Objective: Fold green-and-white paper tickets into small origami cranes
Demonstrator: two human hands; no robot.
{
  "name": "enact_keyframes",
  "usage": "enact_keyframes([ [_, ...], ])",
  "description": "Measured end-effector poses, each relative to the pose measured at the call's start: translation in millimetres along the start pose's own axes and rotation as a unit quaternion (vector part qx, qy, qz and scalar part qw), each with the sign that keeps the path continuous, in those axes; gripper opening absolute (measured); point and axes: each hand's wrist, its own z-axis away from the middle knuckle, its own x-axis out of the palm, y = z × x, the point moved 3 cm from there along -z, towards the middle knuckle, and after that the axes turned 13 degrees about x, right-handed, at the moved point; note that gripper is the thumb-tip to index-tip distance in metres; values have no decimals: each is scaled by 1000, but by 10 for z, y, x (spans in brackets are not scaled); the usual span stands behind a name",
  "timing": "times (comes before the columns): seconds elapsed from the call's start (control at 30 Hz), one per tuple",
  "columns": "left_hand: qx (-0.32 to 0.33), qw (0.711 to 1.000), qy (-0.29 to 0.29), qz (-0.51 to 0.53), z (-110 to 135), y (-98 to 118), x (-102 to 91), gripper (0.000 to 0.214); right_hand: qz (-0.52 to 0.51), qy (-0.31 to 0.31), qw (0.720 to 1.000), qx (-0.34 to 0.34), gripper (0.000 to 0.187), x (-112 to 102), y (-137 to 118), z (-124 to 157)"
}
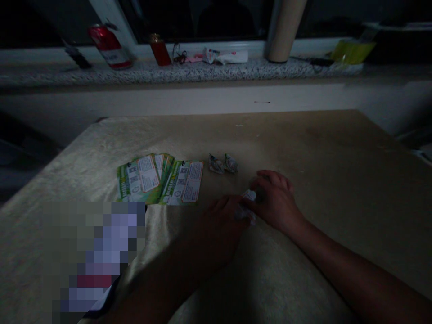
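Note:
Between my hands is a small piece of folded, printed paper (249,195), its lower part pale and partly hidden by my fingers. From the left, my left hand (224,222) is closed on its edge, with most of the fingertips out of sight. My right hand (275,198) pinches the paper from the other side, thumb and fingers curled. Just beyond them lie two small folded paper shapes, one on the left (216,164) and one on the right (231,163). Several green printed leaflets lie fanned out to their left, among them a front one (178,186).
A blurred-out phone-like object (111,247) lies at the near left of the table (324,148). On the speckled windowsill (192,74) stand a red can (110,47), a red lighter (160,50), a white crumpled tube (232,57), a cardboard cylinder (285,33) and a yellow item (353,51).

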Motion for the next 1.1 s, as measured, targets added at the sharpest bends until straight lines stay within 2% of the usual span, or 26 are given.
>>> enact_keyframes([
  [0.1,-10,1000,-7,9,6,-7,-13,30,6,-11,1000,-7,30,-15,11,0],
  [0.23,-18,1000,-24,8,16,-23,-15,28,3,-60,998,-29,38,-79,98,39],
  [0.4,5,1000,-19,6,14,0,-26,28,-26,-98,995,-27,47,-150,218,119],
  [0.5,13,999,-31,26,-3,26,-24,28,-46,-84,995,-12,45,-147,243,109],
  [0.67,15,999,-37,23,-33,35,-8,25,-91,-30,995,-14,24,-94,270,-52],
  [0.83,15,999,-44,24,-33,16,-1,24,-93,15,996,4,22,-42,310,-243],
  [0.97,8,999,-40,32,-24,11,-6,24,-104,25,994,-7,19,-35,318,-260],
  [1.1,4,999,-39,37,-20,19,-16,24,-139,7,989,-47,16,-57,315,-173],
])
